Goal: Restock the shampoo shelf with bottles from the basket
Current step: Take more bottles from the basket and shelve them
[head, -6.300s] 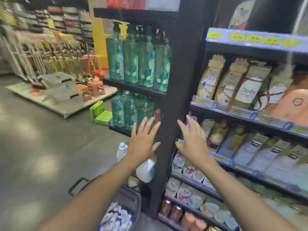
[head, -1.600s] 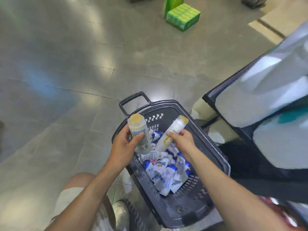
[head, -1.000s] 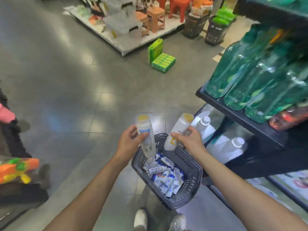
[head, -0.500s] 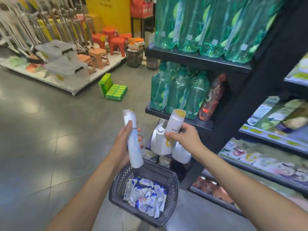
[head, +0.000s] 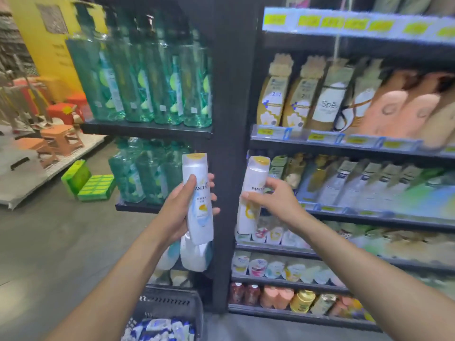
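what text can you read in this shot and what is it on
"PANTENE": blue-label bottle, held by the left hand
"PANTEN", end covered: yellow-label bottle, held by the right hand
"Spē": white and brown pouch, upper right shelf
"2 1": gold pouches beside it
Too blurred: yellow price tags, the bottles' small print

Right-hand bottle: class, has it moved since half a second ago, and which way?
Yes. The bottle in the right hand was left of the black post; now it is right of it, so it moved rightward.
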Available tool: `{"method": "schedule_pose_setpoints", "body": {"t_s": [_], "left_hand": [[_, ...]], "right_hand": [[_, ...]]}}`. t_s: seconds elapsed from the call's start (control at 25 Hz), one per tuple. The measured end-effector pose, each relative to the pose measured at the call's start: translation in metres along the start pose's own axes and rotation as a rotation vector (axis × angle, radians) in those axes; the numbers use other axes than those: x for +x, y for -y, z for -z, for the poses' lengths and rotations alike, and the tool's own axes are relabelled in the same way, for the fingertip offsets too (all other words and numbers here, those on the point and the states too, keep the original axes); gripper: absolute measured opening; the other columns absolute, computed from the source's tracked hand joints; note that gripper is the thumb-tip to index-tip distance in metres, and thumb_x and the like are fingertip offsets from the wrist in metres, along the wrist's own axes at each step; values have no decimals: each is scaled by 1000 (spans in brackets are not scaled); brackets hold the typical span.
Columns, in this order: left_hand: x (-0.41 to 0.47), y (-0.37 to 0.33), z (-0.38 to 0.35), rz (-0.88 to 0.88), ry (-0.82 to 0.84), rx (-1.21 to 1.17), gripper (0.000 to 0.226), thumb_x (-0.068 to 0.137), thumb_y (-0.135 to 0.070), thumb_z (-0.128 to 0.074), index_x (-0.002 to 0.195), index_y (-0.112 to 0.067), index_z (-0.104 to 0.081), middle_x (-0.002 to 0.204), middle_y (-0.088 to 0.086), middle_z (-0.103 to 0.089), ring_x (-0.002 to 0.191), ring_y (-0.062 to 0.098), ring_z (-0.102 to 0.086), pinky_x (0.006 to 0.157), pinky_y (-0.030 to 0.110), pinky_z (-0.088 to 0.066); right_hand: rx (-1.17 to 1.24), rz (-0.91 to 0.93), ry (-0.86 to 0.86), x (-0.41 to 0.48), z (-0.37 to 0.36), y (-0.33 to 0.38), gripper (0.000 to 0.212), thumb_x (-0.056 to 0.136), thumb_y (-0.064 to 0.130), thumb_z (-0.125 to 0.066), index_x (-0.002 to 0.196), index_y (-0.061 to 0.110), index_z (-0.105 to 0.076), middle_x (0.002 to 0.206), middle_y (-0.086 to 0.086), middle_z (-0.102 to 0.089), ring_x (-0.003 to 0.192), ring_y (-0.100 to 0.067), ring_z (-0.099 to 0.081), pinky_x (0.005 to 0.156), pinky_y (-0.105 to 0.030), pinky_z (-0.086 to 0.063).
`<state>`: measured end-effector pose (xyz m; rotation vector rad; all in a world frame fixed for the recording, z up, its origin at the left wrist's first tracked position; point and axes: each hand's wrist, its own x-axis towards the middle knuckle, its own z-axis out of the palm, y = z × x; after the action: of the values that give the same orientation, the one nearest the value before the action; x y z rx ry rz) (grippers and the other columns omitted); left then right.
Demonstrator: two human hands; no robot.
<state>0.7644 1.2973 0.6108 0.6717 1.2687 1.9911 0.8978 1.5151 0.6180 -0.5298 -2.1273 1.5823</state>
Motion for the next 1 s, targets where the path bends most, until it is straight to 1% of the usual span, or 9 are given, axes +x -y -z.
{"method": "schedule_pose_setpoints", "body": {"t_s": [0.08,0.16,0.32,0.36,0.48,0.6,0.68,0.8,1.0], "left_hand": [[19,-2,-45,-45,46,81,61,76,-70,-77,117,-26,-80,96,4,-72,86,17,-70,80,43,-64],[39,-4,-93,-89,66,176,64,70,-71,-81,114,-26,-80,91,6,-74,81,19,-70,80,43,-62],[76,-18,-176,-207,79,314,66,79,-60,-71,106,0,-70,108,35,-71,92,34,-67,95,69,-51],[84,-25,-193,-229,92,328,64,79,-59,-71,105,-1,-71,111,36,-70,94,35,-67,97,70,-50],[109,-47,-242,-276,163,318,41,79,-57,-74,97,-21,-81,105,19,-79,95,32,-74,93,56,-59],[136,-71,-286,-340,214,329,32,88,-47,-71,98,-17,-77,106,19,-78,98,37,-75,93,59,-58],[152,-86,-309,-390,243,374,27,93,-46,-69,94,-20,-78,100,12,-80,89,29,-76,88,54,-60],[175,-105,-331,-444,290,432,31,94,-52,-67,94,-23,-79,98,8,-81,93,30,-78,86,51,-62],[215,-129,-343,-465,323,416,42,86,-59,-69,99,-20,-78,104,11,-80,100,34,-77,90,57,-62]], "right_hand": [[-37,47,-44,-2,46,8,29,74,25,-93,98,21,-77,93,13,-79,83,0,-74,67,-15,-54],[-49,86,-90,-7,97,17,27,74,25,-93,96,22,-77,92,12,-80,79,1,-73,65,-14,-53],[-91,158,-173,-15,184,39,29,73,28,-94,96,24,-78,93,12,-80,85,-1,-75,69,-15,-55],[-91,166,-192,-17,201,46,31,72,30,-94,98,24,-77,95,13,-80,88,-2,-75,72,-15,-55],[-84,182,-246,-17,249,64,32,74,27,-93,101,21,-77,94,14,-80,87,-1,-75,70,-11,-54],[-118,215,-291,-15,288,88,24,77,22,-91,95,23,-75,85,18,-78,78,4,-73,63,-8,-51],[-164,245,-321,-9,308,104,21,78,21,-90,95,22,-77,87,12,-79,76,4,-72,62,-7,-50],[-210,291,-373,2,332,127,28,78,22,-90,101,16,-76,85,15,-78,73,6,-70,61,-7,-49],[-304,392,-422,37,368,197,27,78,32,-89,99,21,-76,91,16,-79,82,1,-73,65,-11,-53]]}}
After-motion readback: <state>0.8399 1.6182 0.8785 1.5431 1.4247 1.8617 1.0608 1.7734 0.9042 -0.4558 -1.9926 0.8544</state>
